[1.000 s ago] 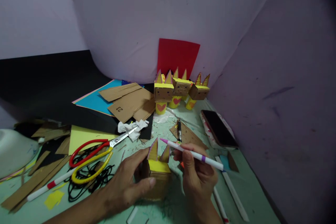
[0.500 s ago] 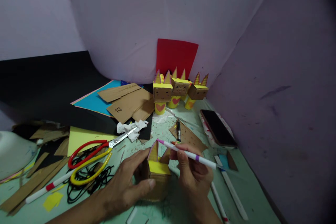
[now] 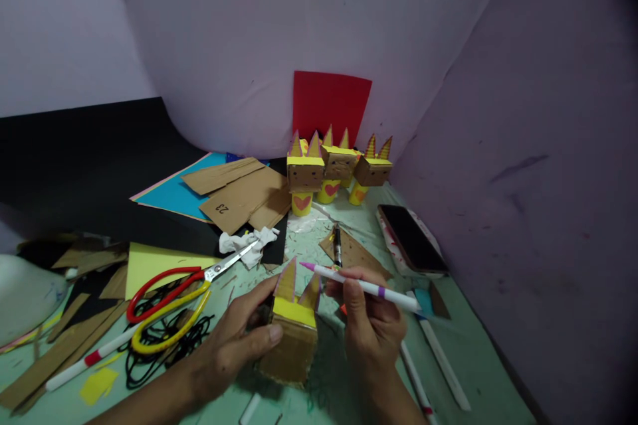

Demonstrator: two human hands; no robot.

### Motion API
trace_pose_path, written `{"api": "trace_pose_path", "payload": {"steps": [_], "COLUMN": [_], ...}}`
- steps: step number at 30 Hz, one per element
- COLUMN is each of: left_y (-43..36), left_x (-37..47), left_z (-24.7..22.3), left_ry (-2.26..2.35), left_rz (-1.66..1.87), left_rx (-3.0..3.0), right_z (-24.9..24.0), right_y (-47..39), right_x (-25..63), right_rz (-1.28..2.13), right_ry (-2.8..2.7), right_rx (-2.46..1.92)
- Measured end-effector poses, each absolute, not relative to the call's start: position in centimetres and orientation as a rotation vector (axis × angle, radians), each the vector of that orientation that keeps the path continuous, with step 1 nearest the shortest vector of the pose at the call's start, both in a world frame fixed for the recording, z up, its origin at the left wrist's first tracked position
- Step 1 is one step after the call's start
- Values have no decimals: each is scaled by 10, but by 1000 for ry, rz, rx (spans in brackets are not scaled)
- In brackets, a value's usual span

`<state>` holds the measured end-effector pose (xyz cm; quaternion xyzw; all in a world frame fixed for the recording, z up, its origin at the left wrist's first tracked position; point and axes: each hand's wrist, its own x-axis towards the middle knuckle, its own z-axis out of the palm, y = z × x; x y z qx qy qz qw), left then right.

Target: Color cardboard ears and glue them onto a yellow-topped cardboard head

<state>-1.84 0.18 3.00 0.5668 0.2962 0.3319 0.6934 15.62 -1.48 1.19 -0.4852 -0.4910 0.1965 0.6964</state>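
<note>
A brown cardboard box [image 3: 289, 353] with a yellow strip and two pointed ears edged in purple is gripped from the left by my left hand [image 3: 232, 345], thumb on its near face. My right hand [image 3: 371, 319] pinches a white marker [image 3: 369, 287] with a purple band. The marker's purple tip points left, just right of the left ear's top, with a small gap between them. Part of the box is hidden behind my left fingers.
Scissors [image 3: 214, 272] lie over black cord at the left, beside cardboard strips [image 3: 74, 352]. Eared cardboard figures [image 3: 305, 176] stand at the back before a red sheet [image 3: 331, 103]. A phone [image 3: 413, 239] and another marker [image 3: 416, 382] are at the right.
The box has tilted and shifted slightly left in my left hand, showing more of its near face. The marker tip has come away from the ear, and my right hand has moved slightly right.
</note>
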Motion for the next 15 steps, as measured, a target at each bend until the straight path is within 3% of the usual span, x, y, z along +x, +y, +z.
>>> {"api": "trace_pose_path", "payload": {"steps": [15], "left_y": [2], "left_x": [-21], "left_z": [34], "left_ry": [706], "left_rz": [724], "left_rx": [1371], "right_z": [8], "right_y": [-17], "right_x": [159], "right_rz": [446], "right_ry": [-1193], "right_rx": [-1098]}}
